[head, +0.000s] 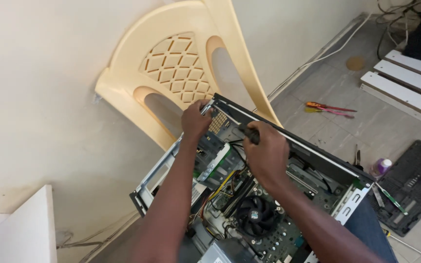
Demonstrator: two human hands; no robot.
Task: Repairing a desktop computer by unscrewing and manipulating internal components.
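Observation:
An open desktop computer case (181, 148) lies in front of me with its motherboard, cables and a round black cooler fan (254, 215) exposed. My left hand (196, 119) grips the metal frame at the case's far upper corner, next to a perforated panel. My right hand (267, 152) is closed around the black handle of a screwdriver (250, 133), held just inside the case's long black upper edge. The tool's tip is hidden behind my hand.
A cream plastic chair (181, 63) leans against the wall behind the case. On the tiled floor at right lie red and yellow screwdrivers (328, 109), a small purple-capped bottle (382, 166), a black laptop part (415, 187), white slats (408, 83) and cables.

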